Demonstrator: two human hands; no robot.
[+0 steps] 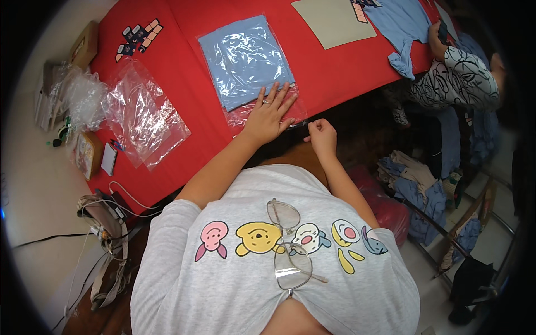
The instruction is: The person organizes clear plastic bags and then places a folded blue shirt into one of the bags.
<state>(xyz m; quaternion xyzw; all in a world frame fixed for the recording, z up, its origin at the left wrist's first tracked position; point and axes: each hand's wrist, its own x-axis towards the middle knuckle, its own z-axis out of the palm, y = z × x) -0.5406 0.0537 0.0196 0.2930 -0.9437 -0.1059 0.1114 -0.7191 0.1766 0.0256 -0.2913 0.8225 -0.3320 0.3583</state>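
A folded light-blue garment in a clear plastic bag (245, 58) lies flat on the red-covered table (192, 78). My left hand (269, 114) rests on the lower right part of the bag, palm down with fingers spread. Below the garment, the loose end of the bag reaches the table's near edge. Just right of that end, off the table edge, is my right hand (322, 135), its thumb and fingers pinched together. Whatever it may hold is too small to tell.
At left lie empty clear plastic bags (146, 114), a small notepad (109, 159) and several dark tags (134, 38). A beige card sheet (334, 22) and a blue garment (397, 25) lie at the back right, beside another person's patterned sleeve (463, 67). Clothes hang (421, 192) at right.
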